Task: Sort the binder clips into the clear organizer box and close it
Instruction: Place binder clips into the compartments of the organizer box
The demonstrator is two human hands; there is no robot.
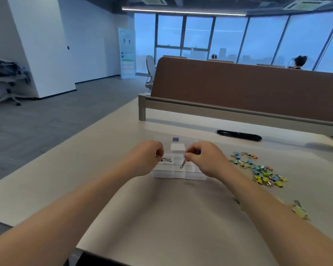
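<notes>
Pinching apparent binder clips (166,160), left hand (146,160) and right hand (204,160) hover over organizer box (178,174).

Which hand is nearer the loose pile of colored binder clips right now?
Right. The right hand is over the organizer box, beside the clip pile; the left hand is at the box's opposite side, farther away.

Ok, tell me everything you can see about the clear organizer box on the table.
The clear organizer box looks like translucent plastic, split into small compartments, its lid apparently open at the far side with a purple tab. It sits flat on the beige table. Above it the left hand pinches the left binder clip, the right hand the right binder clip; whether they touch the box is unclear.
</notes>
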